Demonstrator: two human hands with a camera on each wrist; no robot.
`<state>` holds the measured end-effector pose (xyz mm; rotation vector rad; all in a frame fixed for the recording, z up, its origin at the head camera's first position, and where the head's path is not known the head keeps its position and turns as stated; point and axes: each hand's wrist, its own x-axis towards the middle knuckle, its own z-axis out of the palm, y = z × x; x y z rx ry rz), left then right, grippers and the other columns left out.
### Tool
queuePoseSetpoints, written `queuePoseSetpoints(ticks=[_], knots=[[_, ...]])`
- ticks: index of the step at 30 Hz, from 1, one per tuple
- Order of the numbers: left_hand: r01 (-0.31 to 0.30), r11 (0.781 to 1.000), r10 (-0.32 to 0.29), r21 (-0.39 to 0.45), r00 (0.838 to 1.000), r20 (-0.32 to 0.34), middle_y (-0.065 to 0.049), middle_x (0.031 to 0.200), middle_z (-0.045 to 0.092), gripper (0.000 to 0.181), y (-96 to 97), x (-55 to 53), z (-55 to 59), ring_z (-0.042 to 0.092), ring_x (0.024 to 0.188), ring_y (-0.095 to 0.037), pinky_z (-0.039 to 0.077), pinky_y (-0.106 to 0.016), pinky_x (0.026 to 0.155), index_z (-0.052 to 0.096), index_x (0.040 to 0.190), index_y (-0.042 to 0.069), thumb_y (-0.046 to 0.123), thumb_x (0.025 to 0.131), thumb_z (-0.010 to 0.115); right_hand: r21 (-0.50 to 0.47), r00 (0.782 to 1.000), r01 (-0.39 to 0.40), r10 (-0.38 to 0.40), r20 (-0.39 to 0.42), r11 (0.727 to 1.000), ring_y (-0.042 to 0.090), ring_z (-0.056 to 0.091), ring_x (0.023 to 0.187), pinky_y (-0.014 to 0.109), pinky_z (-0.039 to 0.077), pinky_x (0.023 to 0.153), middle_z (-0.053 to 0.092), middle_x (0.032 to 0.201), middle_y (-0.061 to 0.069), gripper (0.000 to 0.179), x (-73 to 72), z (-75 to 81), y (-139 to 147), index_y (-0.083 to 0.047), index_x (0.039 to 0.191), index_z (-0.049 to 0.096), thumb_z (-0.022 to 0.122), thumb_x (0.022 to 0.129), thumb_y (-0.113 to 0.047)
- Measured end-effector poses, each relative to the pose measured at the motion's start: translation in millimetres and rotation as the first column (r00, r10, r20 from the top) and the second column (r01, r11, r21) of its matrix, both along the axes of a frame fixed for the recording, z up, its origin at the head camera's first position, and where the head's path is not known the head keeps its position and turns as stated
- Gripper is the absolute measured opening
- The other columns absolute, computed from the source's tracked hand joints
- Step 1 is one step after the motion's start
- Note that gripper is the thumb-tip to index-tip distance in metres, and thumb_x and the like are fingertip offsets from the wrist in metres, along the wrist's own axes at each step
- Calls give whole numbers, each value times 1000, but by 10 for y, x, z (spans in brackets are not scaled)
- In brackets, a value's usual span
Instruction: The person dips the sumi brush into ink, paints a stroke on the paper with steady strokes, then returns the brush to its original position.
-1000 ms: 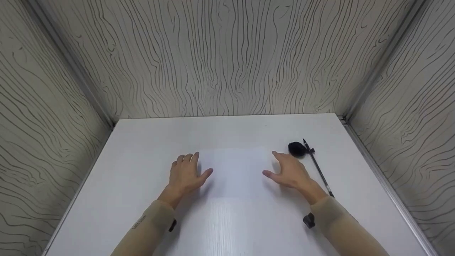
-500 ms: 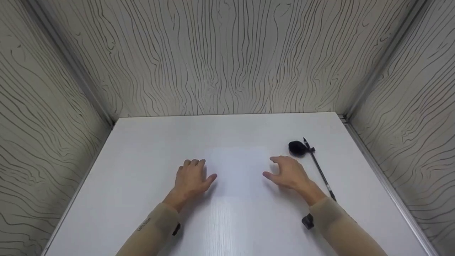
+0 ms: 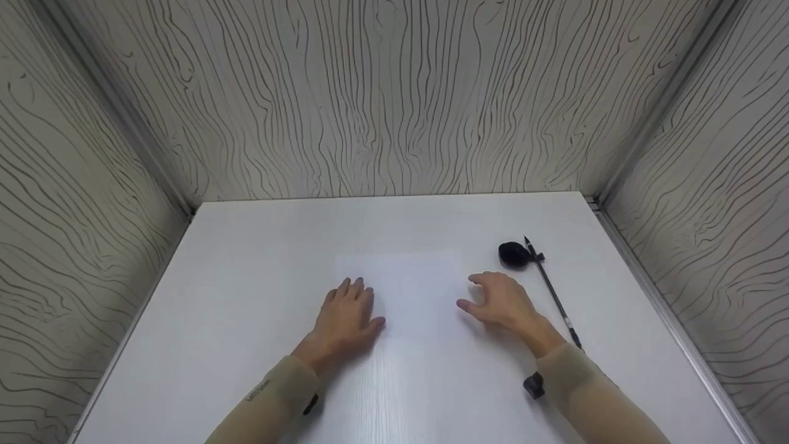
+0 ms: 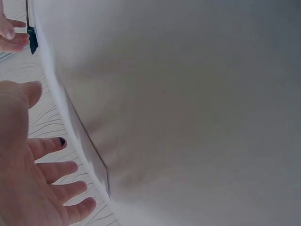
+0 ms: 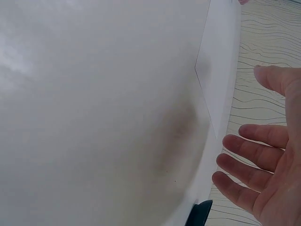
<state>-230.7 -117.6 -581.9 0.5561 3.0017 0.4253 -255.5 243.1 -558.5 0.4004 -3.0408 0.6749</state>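
Observation:
A white sheet of paper [image 3: 422, 290] lies flat on the white table [image 3: 407, 394], between my two hands. My left hand [image 3: 345, 320] is over the sheet's left edge, palm down, with its fingers extended and thumb apart. In the left wrist view, the fingers [image 4: 59, 172] are spread and hold nothing; one fingertip has a black mark. My right hand [image 3: 505, 302] hovers beside the sheet's right edge, thumb and fingers apart around bare air. The right wrist view shows its fingers [image 5: 249, 155] loosely extended near a corner of the paper [image 5: 214, 70].
Beyond my right hand lies a brush [image 3: 551, 293] with a dark pointed tip, its lower end near my right forearm. A small round black dish [image 3: 514, 254] stands against the brush's upper part. Wood-grain patterned panels [image 3: 394, 98] enclose the table at the back and sides.
My left hand has moved right and toward me, onto the paper's left edge. My right hand has stayed nearly in place, its fingertips slightly lower. The brush and black dish have not moved.

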Motion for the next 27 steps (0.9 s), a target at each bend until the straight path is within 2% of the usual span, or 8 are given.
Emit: queuePoseSetpoints(ticks=[5, 9, 14, 21, 27], knots=[[59, 998, -59, -2, 997, 40, -18, 185, 34, 75, 10, 19, -40, 26, 175, -46, 30, -67, 140, 42, 174, 11, 55, 114, 53, 0, 1000, 4, -4, 9, 1000, 48, 67, 143, 64, 50, 124, 75, 147, 23, 65, 13, -4, 10, 0, 144, 72, 81, 98, -46], [76, 997, -72, -26, 991, 109, -13, 189, 25, 77, 18, 45, -54, 19, 178, -42, 25, -65, 142, 34, 178, 17, 57, 115, 49, 3, 1000, 3, -3, 18, 1000, 49, 66, 143, 65, 50, 124, 74, 147, 23, 65, 20, 1, 22, 0, 144, 72, 80, 99, -46], [92, 994, -82, -58, 985, 154, -12, 190, 22, 74, 7, 42, -14, 18, 178, -41, 24, -64, 142, 33, 179, 19, 56, 116, 48, 6, 999, 15, -16, 35, 1000, 49, 65, 145, 66, 48, 126, 73, 150, 23, 65, 14, 19, 59, -1, 147, 71, 79, 100, -46], [120, 988, -102, -98, 979, 175, -12, 190, 22, 73, -2, 7, 45, 19, 178, -42, 27, -63, 142, 33, 179, 20, 52, 116, 51, 31, 999, 44, -45, 28, 999, 48, 65, 144, 65, 50, 124, 73, 150, 22, 63, -2, -8, 143, -3, 147, 71, 79, 100, -44], [138, 986, -123, -95, 981, 149, -16, 188, 28, 70, -16, 4, 38, 25, 175, -45, 31, -65, 140, 38, 177, 16, 48, 116, 53, 33, 998, 54, -54, 16, 998, 48, 66, 144, 65, 51, 123, 74, 149, 23, 57, 12, -4, 241, -5, 145, 73, 79, 101, -41]])
